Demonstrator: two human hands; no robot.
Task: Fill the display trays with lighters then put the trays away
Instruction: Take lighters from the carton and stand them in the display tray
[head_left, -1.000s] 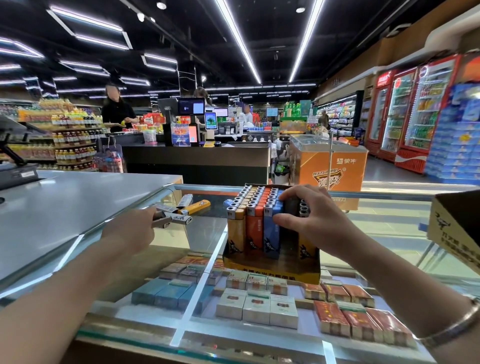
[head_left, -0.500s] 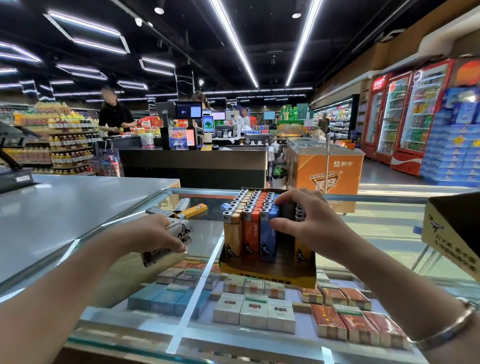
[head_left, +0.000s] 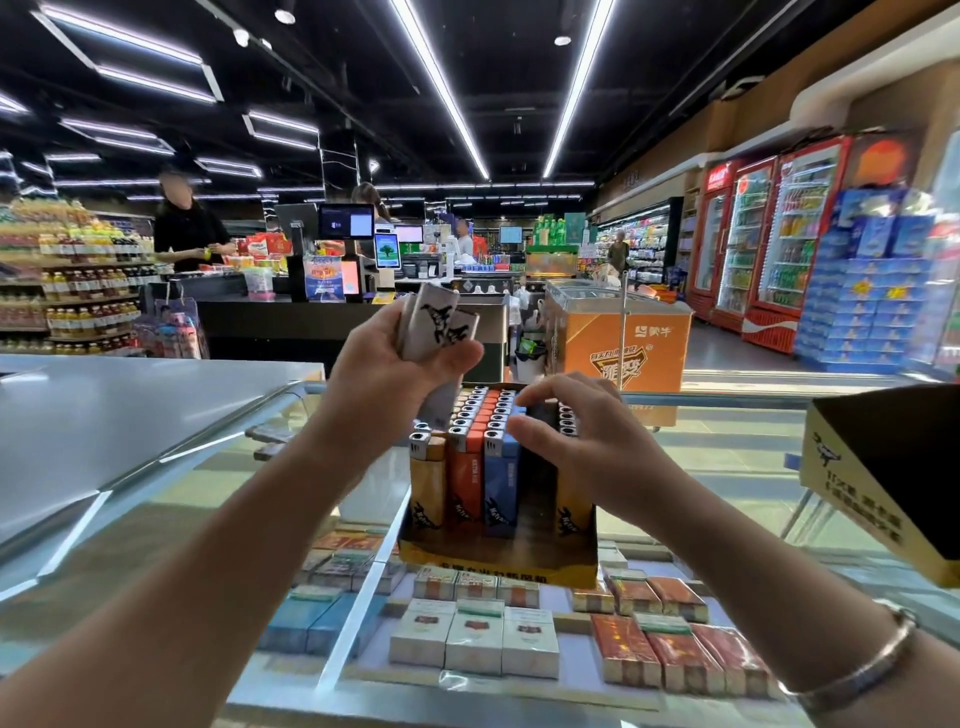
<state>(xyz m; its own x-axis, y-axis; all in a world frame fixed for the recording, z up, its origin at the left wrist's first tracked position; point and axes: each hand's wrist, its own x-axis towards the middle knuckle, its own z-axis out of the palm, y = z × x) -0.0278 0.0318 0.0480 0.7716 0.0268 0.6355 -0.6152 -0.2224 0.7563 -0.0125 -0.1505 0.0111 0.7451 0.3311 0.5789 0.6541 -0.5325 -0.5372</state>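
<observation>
Head view: restocking the tray (head_left: 498, 569) on the glass counter (head_left: 727, 467).
Left hand (head_left: 384, 358) gripping white lighters (head_left: 434, 325) upright above the empty slot (head_left: 537, 467); right hand (head_left: 576, 431) spread open, resting beside it, nearer.

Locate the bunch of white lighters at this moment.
In the head view, the white lighters sit left of centre, gripped in the raised left hand, just above the back-left corner of the display tray on the glass counter.

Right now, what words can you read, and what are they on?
"蒙牛": white letters on the orange chest freezer.
Yellow cardboard lighter tray: front print too blurred.
White lighters in the left hand: a black picture, no words.
Yellow cardboard box at right: unreadable.
</observation>
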